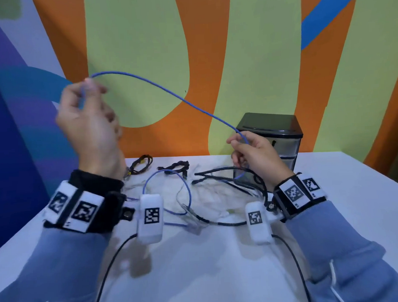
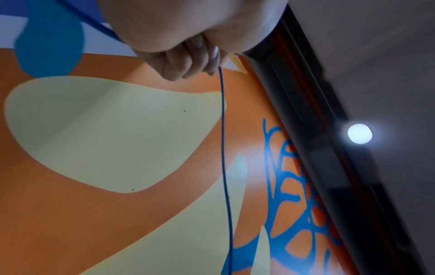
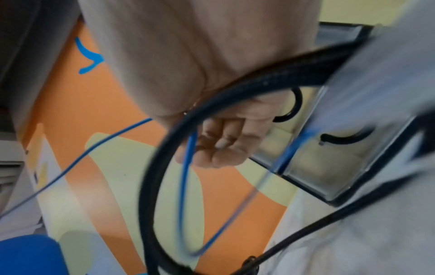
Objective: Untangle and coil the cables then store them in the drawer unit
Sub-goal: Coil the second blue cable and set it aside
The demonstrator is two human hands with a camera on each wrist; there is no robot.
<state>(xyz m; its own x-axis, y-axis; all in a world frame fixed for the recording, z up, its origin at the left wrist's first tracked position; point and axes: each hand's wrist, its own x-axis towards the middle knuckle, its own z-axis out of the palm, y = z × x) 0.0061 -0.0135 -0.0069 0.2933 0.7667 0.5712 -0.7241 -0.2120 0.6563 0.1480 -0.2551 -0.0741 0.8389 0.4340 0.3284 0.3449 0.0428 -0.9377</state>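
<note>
A thin blue cable (image 1: 164, 90) arcs through the air between my two hands above the white table (image 1: 344, 197). My left hand (image 1: 88, 109) is raised high at the left and pinches the cable between thumb and fingertips (image 2: 213, 57). My right hand (image 1: 252, 153), lower and in front of the drawer unit (image 1: 283, 134), grips the same blue cable (image 3: 186, 167) in curled fingers. The rest of the blue cable loops (image 1: 188, 192) down onto the table, tangled with a black braided cable (image 1: 219, 175) and a clear cable (image 1: 191, 212). The black cable (image 3: 150, 186) curves close past my right wrist.
Two small coiled dark cables (image 1: 142, 166) (image 1: 176, 167) lie at the back of the table near the painted wall. The black drawer unit with clear drawers (image 3: 329, 167) stands at the back right. Wrist-camera leads (image 1: 112, 267) trail toward me.
</note>
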